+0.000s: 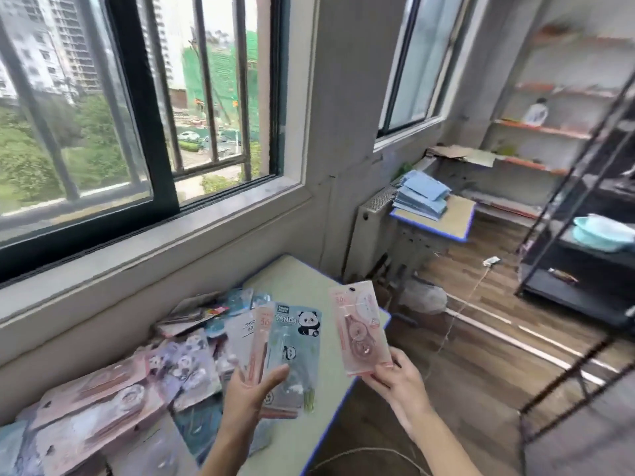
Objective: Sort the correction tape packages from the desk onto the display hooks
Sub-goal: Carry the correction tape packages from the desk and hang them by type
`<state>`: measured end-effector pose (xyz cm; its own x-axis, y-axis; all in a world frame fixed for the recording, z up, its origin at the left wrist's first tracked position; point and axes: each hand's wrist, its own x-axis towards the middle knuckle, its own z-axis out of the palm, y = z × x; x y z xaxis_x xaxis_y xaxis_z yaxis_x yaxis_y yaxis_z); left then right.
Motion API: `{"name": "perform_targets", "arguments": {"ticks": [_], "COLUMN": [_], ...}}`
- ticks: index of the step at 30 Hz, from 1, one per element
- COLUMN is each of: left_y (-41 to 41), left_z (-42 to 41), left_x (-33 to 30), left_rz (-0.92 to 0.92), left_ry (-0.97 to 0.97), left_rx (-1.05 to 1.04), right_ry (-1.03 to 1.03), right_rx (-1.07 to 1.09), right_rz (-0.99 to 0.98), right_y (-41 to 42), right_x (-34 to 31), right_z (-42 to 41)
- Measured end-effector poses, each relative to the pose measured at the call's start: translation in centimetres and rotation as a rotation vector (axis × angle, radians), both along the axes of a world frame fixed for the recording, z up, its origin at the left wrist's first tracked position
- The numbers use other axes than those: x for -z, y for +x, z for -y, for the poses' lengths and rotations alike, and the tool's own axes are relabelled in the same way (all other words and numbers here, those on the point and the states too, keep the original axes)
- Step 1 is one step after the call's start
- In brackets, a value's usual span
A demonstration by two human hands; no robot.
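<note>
We held a fanned stack [285, 355] in our left hand [254, 389]; our right hand [395, 376] pinched one pink package [360, 328]; hanging it on a hook likely came next.

Pink package [359, 329] in right hand [395, 376]: glossy clear plastic over printed card. Panda package [295, 341] held by left hand [252, 389]: same glossy film (faint glare). Desk [305, 280]: smooth matt top, blue edging. Floor [488, 304]: wood planks, slight sheen. Rack [580, 207]: dark matt metal. Basin [599, 233]: smooth teal plastic. Window bars [206, 80]: painted metal.
</note>
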<state>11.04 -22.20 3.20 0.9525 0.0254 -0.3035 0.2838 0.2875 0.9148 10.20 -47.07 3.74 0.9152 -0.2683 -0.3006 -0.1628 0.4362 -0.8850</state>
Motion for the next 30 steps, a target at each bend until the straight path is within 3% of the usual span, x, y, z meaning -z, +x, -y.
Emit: {"name": "perform_targets", "arguments": {"ticks": [17, 30], "left_y": [-6.3, -27.0], "left_z": [22.4, 46.5], "left_x": [-3.0, -3.7], "left_rz": [0.160, 0.189], "left_ry": [-0.057, -0.100], "left_rx": [0.520, 0.903], "right_ry": [-0.032, -0.139], "right_rx": [0.582, 0.992], "right_rz": [0.089, 0.224], "right_y": [-17.4, -47.3], "right_x": [-2.0, -5.3], "right_z": [17.8, 34.4]}}
